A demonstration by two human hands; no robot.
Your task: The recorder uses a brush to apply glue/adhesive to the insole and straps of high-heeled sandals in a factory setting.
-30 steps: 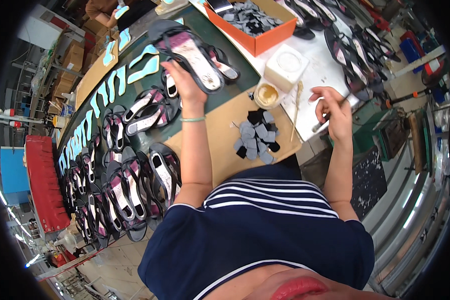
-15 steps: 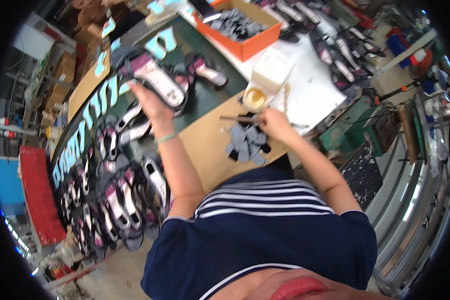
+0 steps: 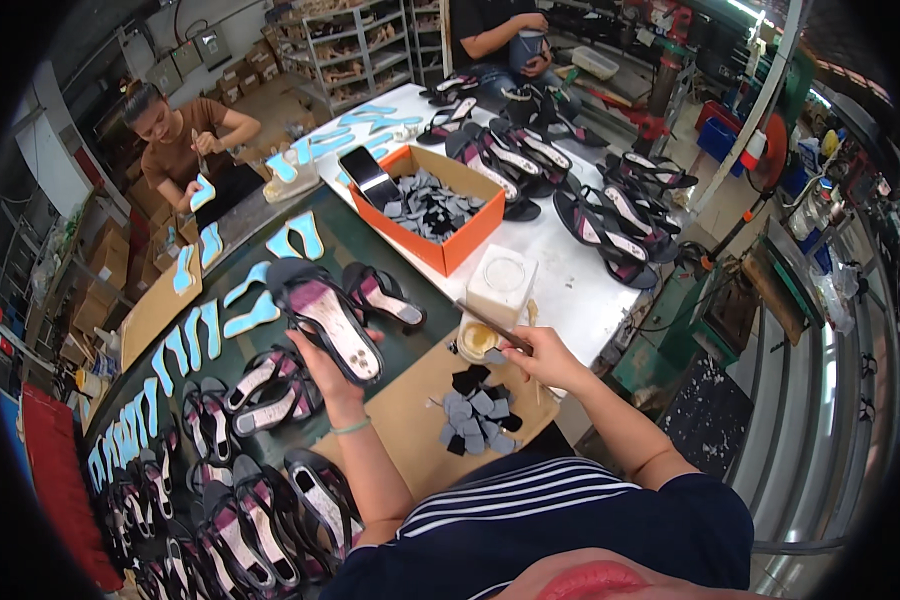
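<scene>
My left hand [image 3: 332,372] holds up a black sandal [image 3: 338,333] with a pale footbed and purple lining, gripping it from below near the heel. My right hand [image 3: 548,360] is closed round a thin dark stick-like tool [image 3: 488,325], which slants up and left past a small cup of yellowish glue-like paste [image 3: 477,340]. A small grey patch shows by the right fingertips; whether they pinch it I cannot tell. Just below, a heap of grey and black fabric patches [image 3: 476,412] lies on a brown board [image 3: 400,405].
Beside the cup stands a white block-shaped container [image 3: 501,282]. An orange box [image 3: 462,248] of patches, with a phone [image 3: 368,180] on its edge, sits behind. Sandals [image 3: 255,525] crowd the left, blue insole pieces [image 3: 205,332] line the green table, and co-workers sit beyond.
The view has tilted up, showing more of the far table and the co-workers. The tool has swung from lying level over the patches to slanting up beside the cup. The sandal stays in my left hand.
</scene>
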